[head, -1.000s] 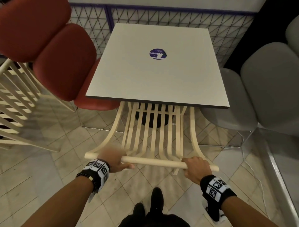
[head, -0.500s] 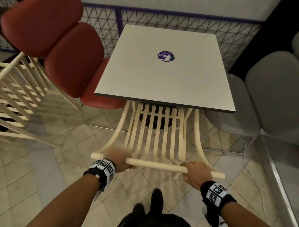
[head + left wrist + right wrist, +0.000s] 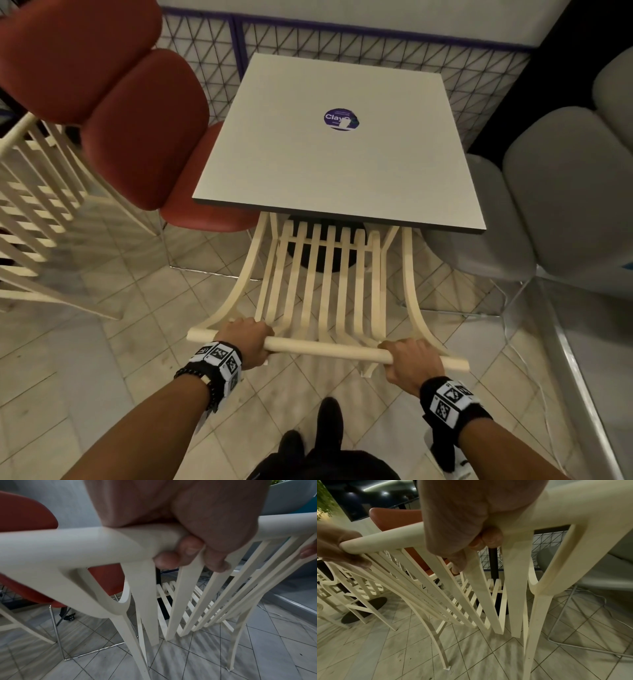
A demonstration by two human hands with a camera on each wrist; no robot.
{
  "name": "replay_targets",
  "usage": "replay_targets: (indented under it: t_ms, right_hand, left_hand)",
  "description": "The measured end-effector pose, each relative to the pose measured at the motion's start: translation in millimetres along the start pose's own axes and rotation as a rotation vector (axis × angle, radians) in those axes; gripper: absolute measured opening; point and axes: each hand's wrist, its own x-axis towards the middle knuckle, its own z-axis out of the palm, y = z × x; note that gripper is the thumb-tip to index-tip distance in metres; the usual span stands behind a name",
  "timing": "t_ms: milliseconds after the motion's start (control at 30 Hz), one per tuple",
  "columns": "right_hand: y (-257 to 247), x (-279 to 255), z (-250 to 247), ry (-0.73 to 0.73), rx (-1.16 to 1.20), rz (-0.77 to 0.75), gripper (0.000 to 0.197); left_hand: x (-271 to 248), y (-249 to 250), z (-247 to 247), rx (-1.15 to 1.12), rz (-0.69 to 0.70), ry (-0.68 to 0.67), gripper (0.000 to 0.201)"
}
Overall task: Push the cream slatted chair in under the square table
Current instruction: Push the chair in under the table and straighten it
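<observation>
Counter: square, pale grey top [image 3: 329, 164] with a round purple sticker [image 3: 341, 119], carried on a dark central column and round base [image 3: 322, 253]; we judge that base the thing likeliest to stop the chair's front legs. Cream slatted chair [image 3: 322, 291]: stands on the tiled floor [image 3: 120, 308] directly in front of us, seat already hidden under the near edge of the counter, the curved slatted back sloping out toward us. We judge it light for its bulk, rigid in the frame, its thin slats likely to flex and so poor places to push; the smooth painted finish may slide in a loose grip, and the narrow feet may catch on the tile joints. Top rail [image 3: 325, 349]: round, thick, the best hold, taken well apart so that the chair runs straight. Neighbours: a red padded chair [image 3: 144, 130] close on the left, a grey padded chair [image 3: 565, 192] on the right. Left hand [image 3: 247, 337]: wrapped over the rail near its left end, fingertips [image 3: 169, 559] curled beneath. Right hand [image 3: 409, 359]: likewise closed round the rail near its right end.
</observation>
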Motion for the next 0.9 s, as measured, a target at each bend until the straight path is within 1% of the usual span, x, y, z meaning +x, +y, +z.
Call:
replay_targets:
  t_ms: [67,133,233,367,600,733,900]
  right_hand:
    - [0,1,0,0.000,-0.006,0.005,0.036]
    - [1,2,-2,0.002,-0.007,0.014,0.032]
    - [6,4,-6,0.004,0.008,0.031,0.029]
    - [13,9,-11,0.004,0.010,0.057,0.030]
    - [16,29,-18,0.024,-0.003,0.034,0.025]
    - [30,42,-18,0.043,-0.008,0.034,0.028]
    - [38,50,-17,0.055,0.006,0.018,0.028]
  left_hand:
    - [0,1,-1,-0.007,0.001,-0.004,0.037]
    - [2,2,-2,-0.014,-0.002,-0.009,0.036]
    - [7,5,-1,-0.013,0.001,-0.001,0.037]
    - [15,9,-5,0.010,0.016,0.009,0.037]
    - [34,2,-20,0.016,0.014,0.001,0.031]
    - [44,9,-27,0.000,0.024,0.005,0.032]
    - [48,11,-34,0.003,0.024,0.003,0.028]
